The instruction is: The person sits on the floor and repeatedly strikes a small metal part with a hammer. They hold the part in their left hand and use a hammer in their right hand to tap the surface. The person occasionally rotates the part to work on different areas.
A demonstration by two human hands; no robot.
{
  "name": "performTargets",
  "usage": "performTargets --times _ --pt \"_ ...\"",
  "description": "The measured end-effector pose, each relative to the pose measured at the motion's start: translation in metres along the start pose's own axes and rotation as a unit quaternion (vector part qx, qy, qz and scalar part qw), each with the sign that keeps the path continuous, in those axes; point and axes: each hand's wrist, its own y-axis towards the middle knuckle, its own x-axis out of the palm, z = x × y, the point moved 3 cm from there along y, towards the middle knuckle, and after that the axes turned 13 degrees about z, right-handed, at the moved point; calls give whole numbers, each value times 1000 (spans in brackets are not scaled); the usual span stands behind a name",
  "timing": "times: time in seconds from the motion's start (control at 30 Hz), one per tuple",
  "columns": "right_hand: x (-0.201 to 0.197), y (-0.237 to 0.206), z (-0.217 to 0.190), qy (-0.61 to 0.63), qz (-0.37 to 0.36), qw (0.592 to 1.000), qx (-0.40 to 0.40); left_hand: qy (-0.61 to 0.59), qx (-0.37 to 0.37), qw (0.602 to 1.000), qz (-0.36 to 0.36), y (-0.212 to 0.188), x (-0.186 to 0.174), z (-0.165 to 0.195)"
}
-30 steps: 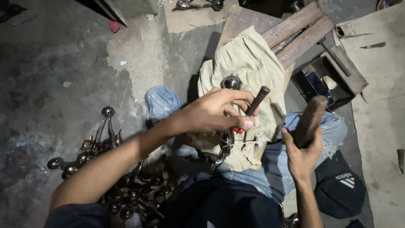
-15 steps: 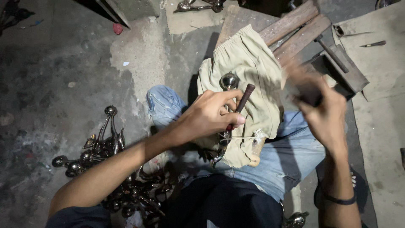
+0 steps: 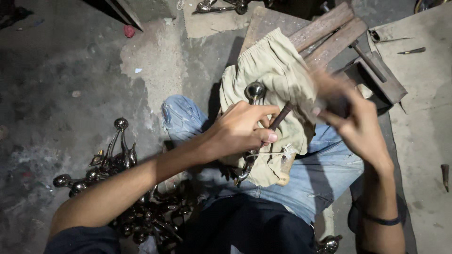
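Observation:
My left hand (image 3: 245,129) grips a dark metal punch (image 3: 281,116) and presses a shiny curved metal hook piece (image 3: 254,92) down onto a beige cloth (image 3: 278,70) draped over my lap. The piece's ball end shows just above my fingers, its lower curve (image 3: 245,170) below them. My right hand (image 3: 355,123) is raised to the right of the punch, blurred with motion, closed around a dark hammer (image 3: 329,96) whose head is smeared.
A heap of similar polished ball-ended hooks (image 3: 120,188) lies on the concrete floor at my left. Wooden planks (image 3: 329,30) and a dark metal block (image 3: 376,77) sit beyond the cloth. A chisel (image 3: 412,50) rests on a board at right.
My right hand with the hammer has swung up from beside my knee and now comes down toward the punch. The left hand has stayed on the punch and hook.

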Motion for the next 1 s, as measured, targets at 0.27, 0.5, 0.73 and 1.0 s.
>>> performTargets --times 0.27,0.5,0.73,1.0 --pt "0 -24 31 81 110 975 177 38 -8 999 -25 9 3 -1" --pt "-3 -43 24 105 201 952 205 5 -28 998 -56 11 -4 9" --pt "1 -49 20 35 116 965 234 44 -78 994 -68 20 6 12" --pt "8 -67 32 -12 22 983 180 83 -85 987 -112 23 12 13"
